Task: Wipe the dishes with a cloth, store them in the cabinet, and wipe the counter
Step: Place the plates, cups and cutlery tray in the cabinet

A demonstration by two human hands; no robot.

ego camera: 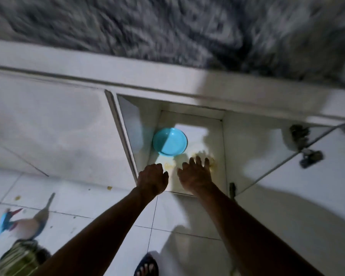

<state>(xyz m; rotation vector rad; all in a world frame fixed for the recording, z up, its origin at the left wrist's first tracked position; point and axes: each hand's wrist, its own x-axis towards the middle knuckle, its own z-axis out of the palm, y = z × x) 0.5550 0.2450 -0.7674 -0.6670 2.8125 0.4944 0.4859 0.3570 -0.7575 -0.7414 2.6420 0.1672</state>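
Note:
A light blue plate lies on the floor of the open white cabinet, toward its left side. My left hand hovers at the cabinet's front edge with fingers loosely curled, holding nothing I can see. My right hand reaches into the cabinet with fingers spread, just right of and nearer than the plate, not touching it. Yellowish marks show on the cabinet floor by my fingers. The whole view is blurred.
The dark speckled counter runs across the top. The cabinet door stands open to the right, its hinges showing. A striped greenish cloth and a blurred colourful object are at lower left. My sandalled foot stands on the white floor tiles.

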